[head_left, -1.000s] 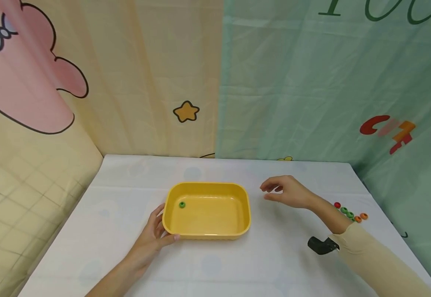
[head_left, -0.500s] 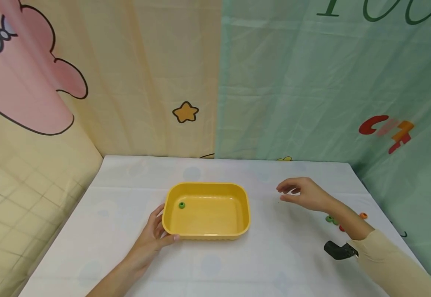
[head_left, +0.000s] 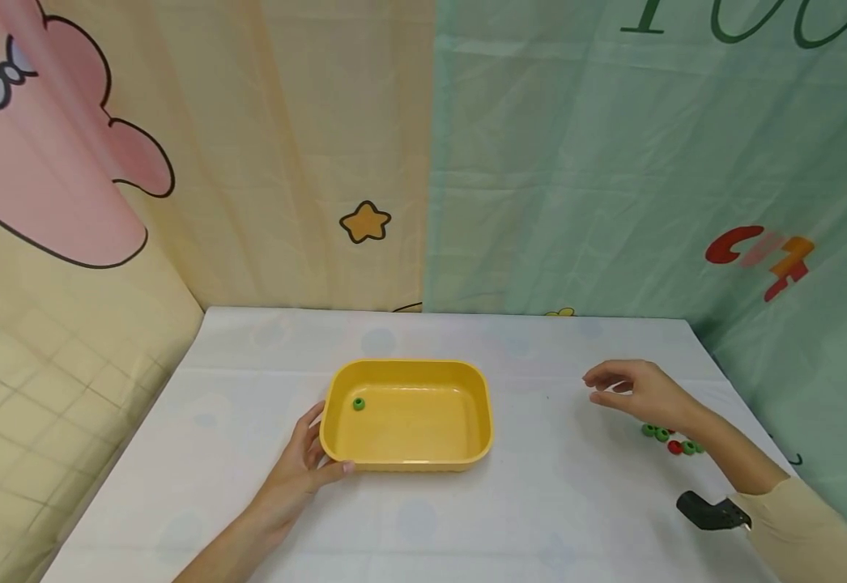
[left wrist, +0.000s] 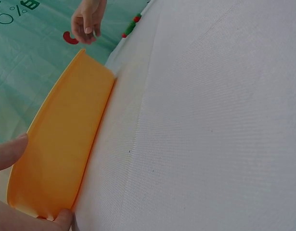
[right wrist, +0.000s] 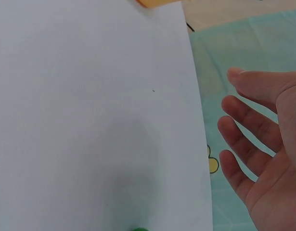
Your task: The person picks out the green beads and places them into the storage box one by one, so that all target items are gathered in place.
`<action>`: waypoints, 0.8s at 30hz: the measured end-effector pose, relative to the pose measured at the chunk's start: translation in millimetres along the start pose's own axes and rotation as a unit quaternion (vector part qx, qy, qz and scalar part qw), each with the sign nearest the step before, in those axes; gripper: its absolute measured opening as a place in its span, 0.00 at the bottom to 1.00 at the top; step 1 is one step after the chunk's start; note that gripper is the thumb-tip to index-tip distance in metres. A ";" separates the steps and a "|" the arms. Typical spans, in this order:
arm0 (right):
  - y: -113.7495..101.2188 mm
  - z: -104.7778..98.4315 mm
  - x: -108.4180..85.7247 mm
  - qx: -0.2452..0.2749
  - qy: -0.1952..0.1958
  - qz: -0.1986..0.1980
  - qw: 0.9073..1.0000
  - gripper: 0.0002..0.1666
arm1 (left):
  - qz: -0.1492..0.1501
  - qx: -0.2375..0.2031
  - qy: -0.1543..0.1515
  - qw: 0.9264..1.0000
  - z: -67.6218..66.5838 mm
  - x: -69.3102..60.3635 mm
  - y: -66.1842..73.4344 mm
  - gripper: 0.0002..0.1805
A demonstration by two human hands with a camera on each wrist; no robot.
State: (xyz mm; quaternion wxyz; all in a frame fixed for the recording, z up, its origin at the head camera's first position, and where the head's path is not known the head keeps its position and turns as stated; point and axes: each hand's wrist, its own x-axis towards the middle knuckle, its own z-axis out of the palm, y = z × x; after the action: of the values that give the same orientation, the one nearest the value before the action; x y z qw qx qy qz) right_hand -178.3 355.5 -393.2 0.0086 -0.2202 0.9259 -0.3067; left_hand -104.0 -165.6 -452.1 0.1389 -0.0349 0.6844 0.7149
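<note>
A yellow tray (head_left: 406, 465) with rounded corners stands on the table, and one green bead (head_left: 359, 404) lies inside it toward the left. My left hand (head_left: 298, 461) grips the tray's front left corner, thumb at the front and fingers along the side. In the left wrist view the thumb (left wrist: 10, 153) presses the tray wall (left wrist: 66, 130). My right hand (head_left: 642, 393) hovers over the table right of the tray, fingers loosely bent and nothing between them. Close to its wrist lie several green beads (head_left: 661, 435) and a red bead (head_left: 674, 447); the forearm hides part of this group.
A white cloth covers the table (head_left: 409, 526). Printed curtains (head_left: 576, 162) hang behind it and at both sides. A black device (head_left: 711, 512) sticks out from the right sleeve (head_left: 810, 518).
My right hand has moved right, away from the tray toward the beads, and its forearm now covers different beads. The left hand and tray have stayed in place.
</note>
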 end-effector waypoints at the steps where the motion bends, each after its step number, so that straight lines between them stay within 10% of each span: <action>1: 1.9 -1.5 -3.3 0.000 0.003 0.003 1.000 0.14 | 0.000 0.000 0.000 1.000 0.1 -0.3 0.2 0.57; 24: 57.8 -18.4 -79.6 0.035 0.062 0.109 0.992 0.17 | 0.003 0.000 -0.002 1.000 2.2 -0.6 0.5 0.58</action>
State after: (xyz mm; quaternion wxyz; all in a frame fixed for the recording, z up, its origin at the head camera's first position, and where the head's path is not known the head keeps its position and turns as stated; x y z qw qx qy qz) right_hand -132.4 440.1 -420.8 -0.0082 -0.0985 0.9319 -0.3489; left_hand -103.2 -163.6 -451.4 0.1379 -0.0314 0.6845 0.7152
